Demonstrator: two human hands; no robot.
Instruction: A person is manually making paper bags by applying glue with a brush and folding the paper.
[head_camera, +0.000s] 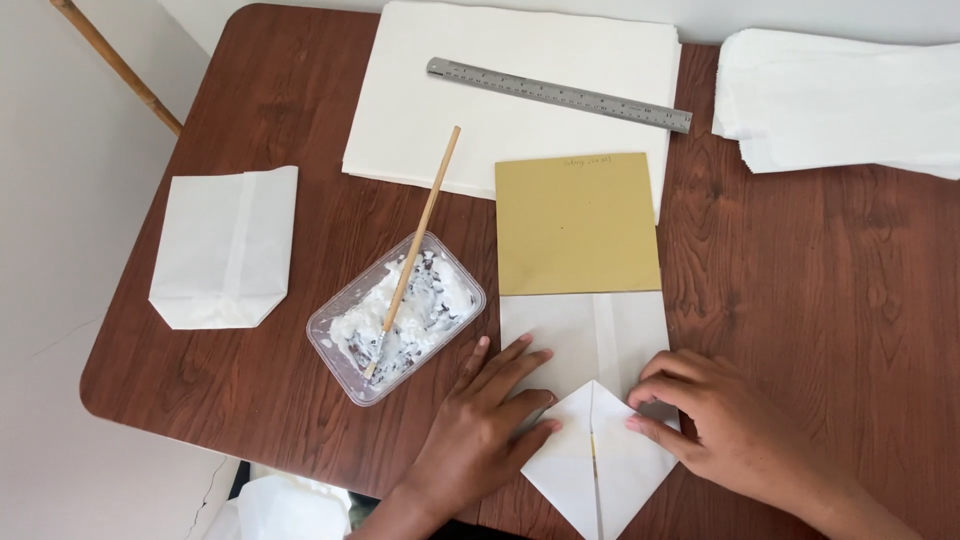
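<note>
both hands lower centre: left hand (490, 415) flat, fingers spread, right hand (715, 420) fingers curled, pressing folded white paper bag (590, 400) under tan card (578, 225)

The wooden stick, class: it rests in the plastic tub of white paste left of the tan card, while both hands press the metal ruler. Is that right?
Not quite. The head view shows the left hand and right hand pressing the folded white paper, not the metal ruler, which lies untouched on the paper stack.

A card (577, 224) lies on the folded paper (595, 400); a tub (396, 316) sits left of it, a ruler (558, 94) behind.
</note>
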